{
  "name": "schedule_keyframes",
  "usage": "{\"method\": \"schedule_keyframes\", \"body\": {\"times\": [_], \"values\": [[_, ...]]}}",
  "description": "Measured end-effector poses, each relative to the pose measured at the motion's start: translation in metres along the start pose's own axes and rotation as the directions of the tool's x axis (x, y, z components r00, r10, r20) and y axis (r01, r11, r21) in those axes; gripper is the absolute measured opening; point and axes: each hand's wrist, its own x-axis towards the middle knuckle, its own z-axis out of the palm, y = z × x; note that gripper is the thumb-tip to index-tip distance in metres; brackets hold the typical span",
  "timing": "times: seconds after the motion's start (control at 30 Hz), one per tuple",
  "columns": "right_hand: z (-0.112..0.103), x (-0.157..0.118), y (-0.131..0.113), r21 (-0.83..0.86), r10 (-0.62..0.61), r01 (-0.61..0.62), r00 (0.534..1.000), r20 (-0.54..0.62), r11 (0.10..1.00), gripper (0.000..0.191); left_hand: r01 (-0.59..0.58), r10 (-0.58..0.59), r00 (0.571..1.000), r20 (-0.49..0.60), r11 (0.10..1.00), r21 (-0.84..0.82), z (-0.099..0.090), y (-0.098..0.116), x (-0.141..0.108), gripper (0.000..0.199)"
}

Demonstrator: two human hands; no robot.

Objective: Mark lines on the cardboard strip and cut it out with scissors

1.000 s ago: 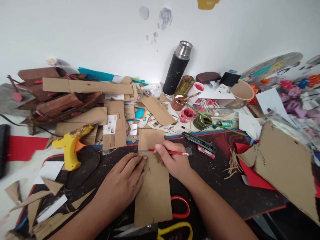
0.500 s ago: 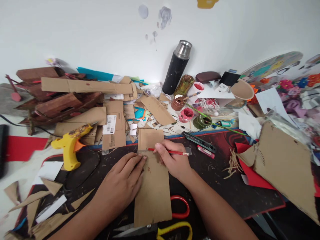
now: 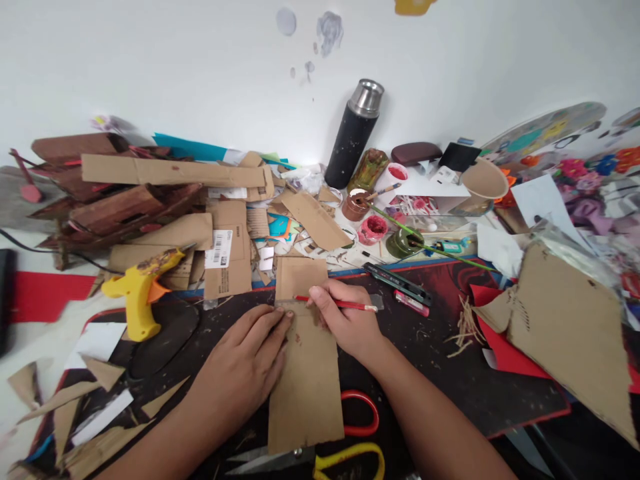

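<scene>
A long cardboard strip lies upright in view on the dark mat, its far end near the mat's back edge. My right hand is closed around a red pencil, whose tip points left over the strip's upper part. My left hand rests palm down on the strip's left edge, its fingertips close to the pencil tip. Its fingers lie nearly flat, and whatever is under the fingertips is hidden. Below the strip are scissors with yellow handles, beside a red scissor handle.
A yellow glue gun and cardboard scraps lie at the left. Behind the mat stand a black flask and open paint jars. A box cutter lies right of my right hand; a large cardboard piece is farther right.
</scene>
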Motion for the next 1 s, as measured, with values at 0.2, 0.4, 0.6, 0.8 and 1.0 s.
{"method": "schedule_keyframes", "body": {"times": [0.2,0.4,0.6,0.8,1.0], "values": [[-0.0009,0.0001,-0.0008,0.005,0.02,-0.02,1.0,0.012,1.0,0.049,0.004,-0.004,1.0,-0.022,1.0,0.014,-0.0006,0.0,0.0008,0.036],[-0.0002,-0.0014,0.0005,0.023,0.011,-0.011,1.0,-0.005,1.0,0.05,-0.018,0.019,1.0,-0.016,1.0,0.016,-0.0015,0.0005,0.0025,0.037],[-0.0007,0.0,-0.0015,0.009,0.018,-0.018,1.0,0.006,1.0,0.051,-0.011,0.011,1.0,-0.014,1.0,0.014,-0.0011,-0.0002,0.002,0.037],[-0.0009,0.0005,-0.0021,0.025,0.005,-0.005,1.0,-0.026,1.0,0.052,-0.011,0.011,1.0,-0.013,1.0,0.025,-0.0001,0.0,0.001,0.038],[-0.0038,-0.0003,0.0031,0.091,0.019,-0.01,0.994,-0.103,0.996,0.055,0.02,-0.02,1.0,-0.015,1.0,-0.005,0.0038,-0.0012,-0.0035,0.038]]}}
